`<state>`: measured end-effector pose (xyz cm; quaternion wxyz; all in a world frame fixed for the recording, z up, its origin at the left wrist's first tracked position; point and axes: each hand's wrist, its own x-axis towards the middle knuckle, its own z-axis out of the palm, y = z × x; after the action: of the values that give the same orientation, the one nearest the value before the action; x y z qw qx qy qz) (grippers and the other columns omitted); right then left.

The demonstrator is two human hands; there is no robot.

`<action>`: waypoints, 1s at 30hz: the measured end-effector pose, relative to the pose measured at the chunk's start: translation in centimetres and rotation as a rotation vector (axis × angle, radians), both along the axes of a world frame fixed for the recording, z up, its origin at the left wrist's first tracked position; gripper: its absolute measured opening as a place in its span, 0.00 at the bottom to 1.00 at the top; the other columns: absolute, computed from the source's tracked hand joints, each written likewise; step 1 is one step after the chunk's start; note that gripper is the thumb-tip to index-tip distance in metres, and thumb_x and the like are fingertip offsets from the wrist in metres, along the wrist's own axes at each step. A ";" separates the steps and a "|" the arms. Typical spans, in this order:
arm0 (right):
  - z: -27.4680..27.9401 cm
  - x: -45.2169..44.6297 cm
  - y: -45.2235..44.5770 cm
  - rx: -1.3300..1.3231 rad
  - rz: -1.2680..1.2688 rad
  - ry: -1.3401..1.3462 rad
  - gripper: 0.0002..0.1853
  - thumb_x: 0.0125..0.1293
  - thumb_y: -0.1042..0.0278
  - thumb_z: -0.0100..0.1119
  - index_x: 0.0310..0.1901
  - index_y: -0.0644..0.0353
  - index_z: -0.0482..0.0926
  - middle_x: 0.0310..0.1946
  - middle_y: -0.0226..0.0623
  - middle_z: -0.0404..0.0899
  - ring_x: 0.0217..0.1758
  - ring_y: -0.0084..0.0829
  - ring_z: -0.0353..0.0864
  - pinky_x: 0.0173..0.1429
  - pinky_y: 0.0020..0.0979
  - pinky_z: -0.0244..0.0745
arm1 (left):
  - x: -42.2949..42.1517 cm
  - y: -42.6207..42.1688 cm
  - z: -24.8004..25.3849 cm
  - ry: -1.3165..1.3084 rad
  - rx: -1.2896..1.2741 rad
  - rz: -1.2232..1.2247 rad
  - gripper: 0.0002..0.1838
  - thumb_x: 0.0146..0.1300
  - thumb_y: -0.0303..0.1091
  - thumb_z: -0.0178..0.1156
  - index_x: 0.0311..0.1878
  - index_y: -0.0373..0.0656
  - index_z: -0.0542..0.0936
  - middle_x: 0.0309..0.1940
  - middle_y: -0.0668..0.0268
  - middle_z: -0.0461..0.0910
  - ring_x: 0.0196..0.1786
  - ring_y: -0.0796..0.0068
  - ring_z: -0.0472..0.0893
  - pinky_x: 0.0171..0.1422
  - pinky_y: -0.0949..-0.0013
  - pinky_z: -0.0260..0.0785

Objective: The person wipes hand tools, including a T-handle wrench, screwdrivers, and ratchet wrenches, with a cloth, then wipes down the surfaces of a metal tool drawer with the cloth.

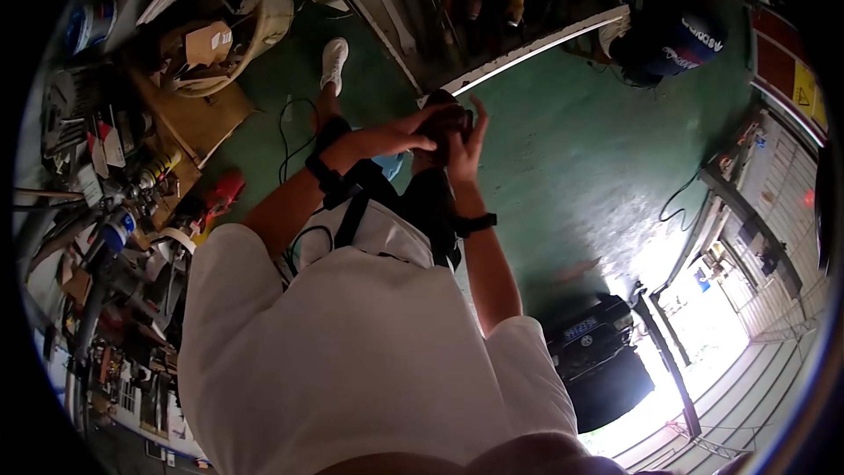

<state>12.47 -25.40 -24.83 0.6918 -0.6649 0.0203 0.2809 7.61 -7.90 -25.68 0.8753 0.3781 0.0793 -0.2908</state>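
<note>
A dark reddish-brown rounded object (451, 126) is between my two hands, in front of my waist. Its exact kind cannot be made out. My left hand (406, 134) reaches in from the left, its fingers against the object's side. On the other side, my right hand (466, 148) has its thumb pressed onto the object, while at least one finger stretches out past it. Dark bands are on both wrists. Just beyond my hands is the corner of an open tool tray (492, 66), which holds a wrench (389, 10) and several screwdrivers (517, 2).
A round bin (274, 22) with cardboard stands at upper left, above a crowded bench of tools and parts (114, 237). Another person (673, 44) is low at upper right. A dark car (589, 343) stands at lower right by the bright doorway. Cables lie on the green floor (563, 158).
</note>
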 end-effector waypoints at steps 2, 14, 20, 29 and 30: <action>-0.5 0.4 -1.7 -0.054 -0.096 0.075 0.31 0.64 0.77 0.55 0.68 0.59 0.58 0.59 0.45 0.67 0.57 0.36 0.74 0.58 0.34 0.75 | 0.3 -0.7 0.1 -0.309 0.214 -0.043 0.43 0.67 0.29 0.60 0.79 0.49 0.47 0.73 0.61 0.58 0.71 0.67 0.64 0.68 0.64 0.66; -5.3 16.2 -3.4 -0.295 -0.521 -0.158 0.34 0.61 0.68 0.63 0.68 0.56 0.59 0.61 0.45 0.66 0.57 0.41 0.73 0.56 0.41 0.77 | -14.7 8.5 -14.0 -0.080 1.204 -0.820 0.27 0.70 0.46 0.53 0.69 0.46 0.67 0.59 0.49 0.74 0.67 0.50 0.69 0.69 0.55 0.65; -10.7 12.9 -2.4 -0.563 -0.331 -0.096 0.43 0.64 0.51 0.64 0.73 0.61 0.53 0.68 0.45 0.63 0.66 0.39 0.66 0.67 0.35 0.63 | -20.4 12.9 -13.4 0.222 0.706 -0.812 0.29 0.78 0.51 0.39 0.78 0.55 0.51 0.70 0.53 0.66 0.69 0.54 0.69 0.70 0.60 0.62; -5.9 14.0 -4.0 -0.585 -0.372 -0.068 0.20 0.62 0.65 0.62 0.54 0.62 0.74 0.48 0.41 0.77 0.50 0.35 0.74 0.55 0.34 0.72 | -26.1 10.0 -19.8 0.647 0.705 -0.487 0.24 0.76 0.45 0.43 0.69 0.45 0.65 0.62 0.49 0.73 0.64 0.51 0.73 0.67 0.58 0.66; -6.1 15.1 -4.4 -0.460 -0.394 -0.118 0.24 0.62 0.68 0.61 0.59 0.61 0.70 0.52 0.40 0.75 0.54 0.36 0.74 0.56 0.37 0.73 | -26.5 9.5 -20.8 0.623 0.767 -0.464 0.24 0.75 0.44 0.44 0.68 0.44 0.67 0.62 0.48 0.73 0.64 0.51 0.74 0.66 0.57 0.66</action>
<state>27.60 -29.82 -30.88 0.5643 -0.8025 0.1715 0.0902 -18.89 1.61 -46.46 0.5226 0.5737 0.3498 -0.5248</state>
